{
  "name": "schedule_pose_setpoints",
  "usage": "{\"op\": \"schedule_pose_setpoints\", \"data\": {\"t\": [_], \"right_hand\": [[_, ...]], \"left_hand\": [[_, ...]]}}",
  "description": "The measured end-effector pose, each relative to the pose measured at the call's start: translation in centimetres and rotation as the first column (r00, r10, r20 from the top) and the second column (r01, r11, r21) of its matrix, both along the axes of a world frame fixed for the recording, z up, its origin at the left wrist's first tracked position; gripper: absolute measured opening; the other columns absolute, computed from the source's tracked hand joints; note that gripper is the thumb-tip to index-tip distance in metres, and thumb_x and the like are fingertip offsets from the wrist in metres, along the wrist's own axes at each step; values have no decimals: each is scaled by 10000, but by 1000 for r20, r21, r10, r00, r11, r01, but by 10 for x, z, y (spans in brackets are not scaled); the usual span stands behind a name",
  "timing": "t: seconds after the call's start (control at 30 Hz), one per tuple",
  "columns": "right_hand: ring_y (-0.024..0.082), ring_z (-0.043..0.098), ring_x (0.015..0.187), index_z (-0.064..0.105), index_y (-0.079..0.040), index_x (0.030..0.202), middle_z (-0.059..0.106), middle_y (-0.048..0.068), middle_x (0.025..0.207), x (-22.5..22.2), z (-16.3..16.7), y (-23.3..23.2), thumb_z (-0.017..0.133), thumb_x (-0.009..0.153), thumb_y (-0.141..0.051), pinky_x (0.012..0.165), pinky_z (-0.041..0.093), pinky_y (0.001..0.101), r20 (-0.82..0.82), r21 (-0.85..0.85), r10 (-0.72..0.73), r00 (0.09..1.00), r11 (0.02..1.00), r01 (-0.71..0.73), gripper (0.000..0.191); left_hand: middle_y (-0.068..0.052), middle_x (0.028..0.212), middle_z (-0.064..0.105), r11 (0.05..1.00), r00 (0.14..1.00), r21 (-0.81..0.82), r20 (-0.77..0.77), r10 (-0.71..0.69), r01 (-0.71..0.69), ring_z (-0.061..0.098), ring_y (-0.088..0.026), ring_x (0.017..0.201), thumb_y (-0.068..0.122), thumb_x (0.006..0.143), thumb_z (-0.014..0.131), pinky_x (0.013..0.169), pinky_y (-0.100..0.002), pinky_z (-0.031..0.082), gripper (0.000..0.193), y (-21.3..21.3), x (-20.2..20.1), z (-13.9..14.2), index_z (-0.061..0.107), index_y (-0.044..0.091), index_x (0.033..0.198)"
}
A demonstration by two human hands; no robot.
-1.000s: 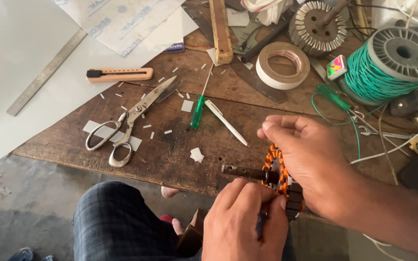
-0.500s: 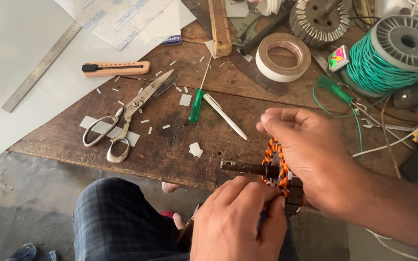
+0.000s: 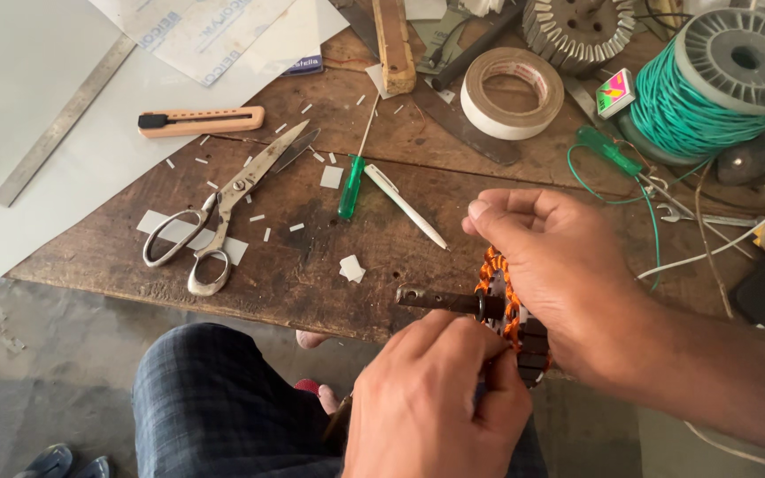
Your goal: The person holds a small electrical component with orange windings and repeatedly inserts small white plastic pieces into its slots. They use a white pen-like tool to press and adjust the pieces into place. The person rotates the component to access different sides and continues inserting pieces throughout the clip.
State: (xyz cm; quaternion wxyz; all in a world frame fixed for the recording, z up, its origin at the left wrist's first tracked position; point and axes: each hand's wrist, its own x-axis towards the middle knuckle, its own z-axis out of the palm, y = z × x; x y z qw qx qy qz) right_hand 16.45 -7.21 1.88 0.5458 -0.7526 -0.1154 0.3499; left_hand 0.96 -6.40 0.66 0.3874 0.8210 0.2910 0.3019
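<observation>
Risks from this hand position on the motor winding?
1. The left hand works close against the orange copper winding; a slip might nick a wire.
2. The right hand grips the wound core at the table edge, off the top; if it slips, it likely drops to the floor.

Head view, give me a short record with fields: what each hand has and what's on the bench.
left hand: fingers pinched at the stator, beside its shaft
right hand: cupped over the stator's orange windings
bench: worn wood
tools: scissors, green screwdriver, knife, ruler
supplies: tape roll, green wire spool
</observation>
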Motion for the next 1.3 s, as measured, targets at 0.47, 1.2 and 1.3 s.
{"op": "schedule_pose_setpoints", "data": {"t": [0.47, 1.2, 1.3], "right_hand": [[72, 576, 741, 711, -37, 1022, 708, 16, 895, -3, 11, 0, 718, 897, -215, 643, 469, 260, 2, -88, 11, 1000, 996, -10, 218], [71, 639, 789, 701, -42, 1017, 731, 13, 914, -3, 7, 2, 712, 892, -212, 697, 514, 248, 18, -35, 0, 1000, 999, 1, 212], [81, 616, 778, 705, -49, 1017, 727, 12, 916, -2, 8, 1, 710, 893, -221, 682, 504, 271, -8, -88, -11, 1000, 996, 11, 212]], "left_hand": [[-71, 713, 695, 887, 994, -457, -42, -100, 70, 704, -174, 604, 178, 767, 772, 564, -311, 562, 175, 15, -2, 10, 687, 30, 809], [-91, 785, 719, 949, 992, -294, -26, -127, 114, 729, -265, 732, 219, 824, 755, 657, -365, 561, 174, 21, -5, 19, 737, 54, 873], [-89, 727, 699, 909, 984, -404, -92, -151, 101, 715, -235, 646, 228, 807, 752, 604, -350, 551, 179, 24, -3, 22, 734, 53, 845]]}}
